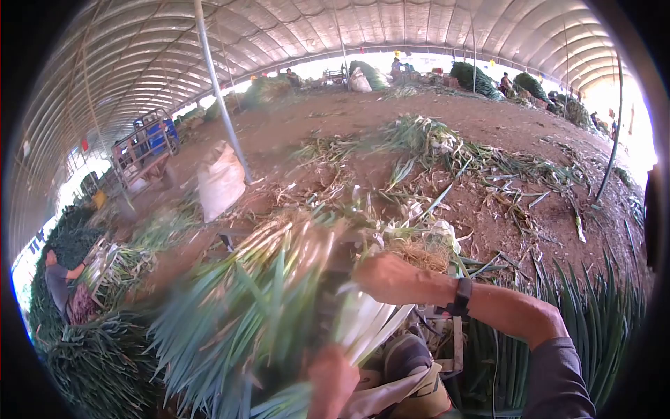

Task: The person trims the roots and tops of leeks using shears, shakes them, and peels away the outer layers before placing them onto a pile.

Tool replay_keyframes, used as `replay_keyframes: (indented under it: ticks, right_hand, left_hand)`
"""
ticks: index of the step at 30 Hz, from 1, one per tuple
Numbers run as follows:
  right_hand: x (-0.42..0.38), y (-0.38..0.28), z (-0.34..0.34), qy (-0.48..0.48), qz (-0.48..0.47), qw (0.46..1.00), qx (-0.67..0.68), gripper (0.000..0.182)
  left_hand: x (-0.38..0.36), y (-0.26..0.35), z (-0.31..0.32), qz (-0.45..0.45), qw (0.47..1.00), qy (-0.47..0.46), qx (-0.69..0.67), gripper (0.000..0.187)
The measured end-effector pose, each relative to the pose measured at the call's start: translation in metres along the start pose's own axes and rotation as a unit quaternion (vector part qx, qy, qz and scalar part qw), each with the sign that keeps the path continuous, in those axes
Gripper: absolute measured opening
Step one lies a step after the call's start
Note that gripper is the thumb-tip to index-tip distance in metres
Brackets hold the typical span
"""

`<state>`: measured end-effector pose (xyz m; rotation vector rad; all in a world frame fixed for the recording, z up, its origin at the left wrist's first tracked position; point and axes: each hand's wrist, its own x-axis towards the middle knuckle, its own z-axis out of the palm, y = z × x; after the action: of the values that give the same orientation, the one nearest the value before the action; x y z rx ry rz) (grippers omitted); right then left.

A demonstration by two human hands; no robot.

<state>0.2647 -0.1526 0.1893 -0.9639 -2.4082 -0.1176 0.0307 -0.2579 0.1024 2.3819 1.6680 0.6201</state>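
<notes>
My left hand (333, 380), blurred, is at the bottom middle with its fingers closed round several green onions (373, 318). Their white stems slant up to the right from it. Above them my right hand (387, 277) makes a fist by the upper part of the stems; what its fingers grip is hidden. A dark watch (460, 296) is on the right wrist. Left of both hands lies a big heap of green onions (244, 300), pale root ends up and green leaves toward me. Tan roots (419, 255) show just beyond the right wrist.
Long green leaves (579, 342) stand at my right. Onion scraps (488, 164) litter the dirt floor. Ahead stand a whitish sack (221, 183), a metal pole (220, 98) and a cart (145, 150). A person (63, 286) works at far left beside more onions.
</notes>
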Motion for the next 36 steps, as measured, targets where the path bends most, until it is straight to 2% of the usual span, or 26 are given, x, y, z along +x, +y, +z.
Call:
replay_keyframes:
  ticks: [1,3,5,7,9,11,12,13,14,15,17,19,22,25,27,29,31,32,33,35,36]
  right_hand:
    - [0.006,0.006,-0.008,-0.025,-0.021,0.993,-0.114,0.013]
    - [0.021,0.022,-0.035,-0.077,-0.056,0.938,-0.333,0.008]
    - [0.028,0.044,-0.065,-0.101,0.026,0.892,-0.439,0.013]
    - [0.032,0.08,-0.093,-0.051,0.079,0.887,-0.452,0.012]
    - [0.031,0.118,-0.113,0.003,0.118,0.798,-0.591,0.016]
    - [0.021,0.115,-0.131,0.067,0.049,0.809,-0.582,0.018]
    - [0.02,0.113,-0.135,0.04,0.071,0.845,-0.529,0.021]
    - [0.023,0.103,-0.141,0.016,0.097,0.876,-0.472,0.024]
    - [0.032,0.068,-0.146,-0.068,0.18,0.916,-0.353,0.029]
    - [0.033,0.045,-0.142,-0.151,0.257,0.928,-0.222,0.034]
    - [0.005,0.029,-0.108,-0.058,0.035,0.992,-0.103,0.023]
    - [-0.004,-0.001,-0.09,-0.091,0.029,0.984,-0.151,0.013]
    - [-0.014,0.002,-0.056,-0.057,-0.023,0.965,-0.256,0.013]
    - [-0.021,0.02,-0.059,-0.007,0.016,0.984,-0.179,0.014]
    - [-0.018,0.024,-0.058,-0.015,0.075,0.97,-0.229,0.009]
    - [-0.018,0.031,-0.056,-0.021,0.14,0.946,-0.29,0.008]
    - [-0.017,0.049,-0.066,-0.028,0.203,0.909,-0.363,0.008]
    - [-0.024,0.067,-0.098,-0.056,0.248,0.867,-0.428,0.011]
    - [-0.032,0.094,-0.13,-0.052,0.358,0.831,-0.423,0.013]
    - [-0.034,0.109,-0.171,0.007,0.483,0.819,-0.309,0.032]
    - [-0.046,0.108,-0.167,0.02,0.411,0.848,-0.333,0.033]
  left_hand:
    - [0.001,-0.001,0.002,0.004,1.0,0.009,0.001,0.032]
    - [-0.001,-0.005,0.006,0.013,1.0,0.021,0.003,0.033]
    - [-0.002,-0.006,0.006,0.018,0.999,0.025,0.018,0.033]
    - [-0.002,-0.007,0.008,0.021,0.999,0.035,0.025,0.034]
    - [-0.005,-0.01,0.011,0.028,0.998,0.043,0.027,0.035]
    - [-0.005,-0.013,0.013,0.02,0.999,0.03,0.036,0.037]
    - [-0.002,-0.013,0.013,0.015,0.999,0.025,0.04,0.038]
    - [-0.001,-0.012,0.013,0.007,0.999,0.029,0.037,0.04]
    - [-0.002,-0.011,0.012,-0.001,0.999,0.031,0.035,0.041]
    - [-0.002,-0.01,0.012,-0.011,0.999,0.032,0.033,0.042]
    - [-0.002,-0.017,0.018,0.005,0.999,0.032,0.033,0.043]
    - [-0.001,-0.02,0.02,0.016,0.999,0.032,0.037,0.043]
    - [-0.001,-0.021,0.024,0.017,0.998,0.054,0.034,0.039]
    - [-0.003,-0.021,0.03,0.024,0.994,0.099,0.027,0.031]
    - [0.0,-0.014,0.03,0.028,0.993,0.111,0.031,0.03]
    - [0.003,-0.006,0.022,0.017,0.996,0.082,0.019,0.03]
    - [-0.001,-0.01,0.021,0.01,0.998,0.062,-0.004,0.032]
    - [-0.006,-0.021,0.025,0.01,0.998,0.059,-0.021,0.033]
    - [-0.006,-0.031,0.026,0.009,0.998,0.056,-0.038,0.034]
    - [-0.001,-0.046,0.02,-0.038,0.999,-0.026,-0.021,0.046]
    - [0.006,-0.047,0.009,-0.034,0.998,-0.04,-0.037,0.048]
